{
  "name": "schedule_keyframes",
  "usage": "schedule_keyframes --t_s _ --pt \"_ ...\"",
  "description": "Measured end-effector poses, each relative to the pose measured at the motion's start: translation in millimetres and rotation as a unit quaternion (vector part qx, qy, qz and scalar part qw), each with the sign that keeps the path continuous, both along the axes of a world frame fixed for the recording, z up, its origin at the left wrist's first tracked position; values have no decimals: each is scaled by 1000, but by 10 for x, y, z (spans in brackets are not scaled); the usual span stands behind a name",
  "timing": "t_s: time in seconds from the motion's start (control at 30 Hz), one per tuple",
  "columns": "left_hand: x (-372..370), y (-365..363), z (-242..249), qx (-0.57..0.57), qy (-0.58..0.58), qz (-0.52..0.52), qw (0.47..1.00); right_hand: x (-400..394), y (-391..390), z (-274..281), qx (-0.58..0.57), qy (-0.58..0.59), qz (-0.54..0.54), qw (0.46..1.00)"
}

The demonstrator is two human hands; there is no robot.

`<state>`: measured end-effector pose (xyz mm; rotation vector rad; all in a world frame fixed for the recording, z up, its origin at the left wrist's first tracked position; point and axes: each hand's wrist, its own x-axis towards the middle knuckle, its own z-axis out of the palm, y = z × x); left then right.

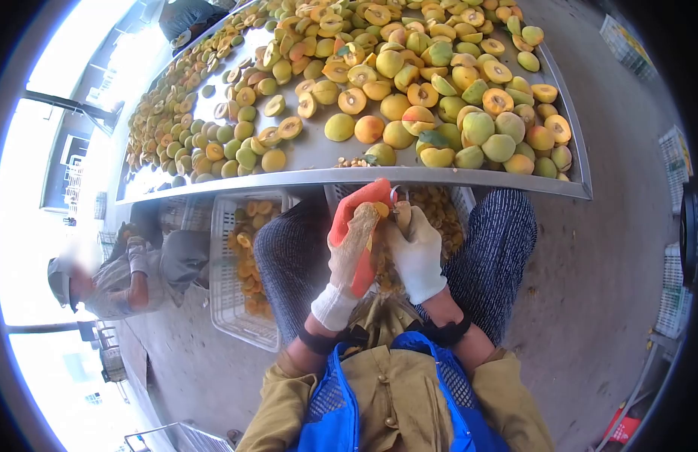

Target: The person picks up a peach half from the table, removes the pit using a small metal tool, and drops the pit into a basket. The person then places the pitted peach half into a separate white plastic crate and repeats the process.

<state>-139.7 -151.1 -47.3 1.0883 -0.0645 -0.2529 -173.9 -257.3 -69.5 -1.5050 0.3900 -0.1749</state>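
Note:
My left hand (353,241), in an orange-palmed work glove, is closed around a fruit that is mostly hidden by the fingers. My right hand (417,252), in a white glove, grips a small metal pitting tool (400,205) pressed against that fruit. Both hands are held together over my lap, just below the front rim of the metal table (311,178). A crate of pits (439,218) sits between my knees beneath the hands. Whole and halved yellow-green apricots (409,90) cover the table above.
A white plastic crate (240,264) with fruit halves stands on the floor at my left. Another seated person (131,275) works further left. Stacked crates (676,294) line the right edge. Bare concrete floor (590,264) lies to the right.

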Motion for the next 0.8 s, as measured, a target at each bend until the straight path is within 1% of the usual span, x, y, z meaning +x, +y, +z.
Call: schedule_keyframes --t_s 0.07,0.1,0.17,0.2,0.3,0.33,0.43,0.47,0.57,0.6,0.7,0.8 --pt "-71 -29 4 28 2 -2 1000 5 8 -67 12 5 -13 1000" --pt "-87 -19 -16 65 -10 -13 998 -1 8 -87 17 6 -18 1000" --pt "-99 32 -116 140 -35 -34 989 -31 30 -41 -40 -12 -17 999" --pt "-130 28 -203 161 -47 -24 986 -47 40 -22 -69 -21 -17 997" --pt "-155 101 -229 15 1 -24 1000 -161 57 -37 -35 -51 -8 998" --pt "-158 85 -131 29 -32 -5 999 -241 42 68 89 -14 20 996" --pt "-37 179 -63 -71 62 15 995 -278 13 -35 12 4 73 997" --pt "14 208 -100 -127 79 -9 989 -296 80 -106 14 -64 58 996" --pt "-58 123 75 -33 30 1 999 -292 142 -86 34 -25 95 995" --pt "-45 134 57 -46 34 -4 998 -267 173 -136 2 -54 81 995" --pt "-15 171 -26 -78 47 -11 996 -275 189 -124 51 11 96 994" --pt "-25 155 -42 -86 58 -5 995 -280 211 -90 39 15 97 994"
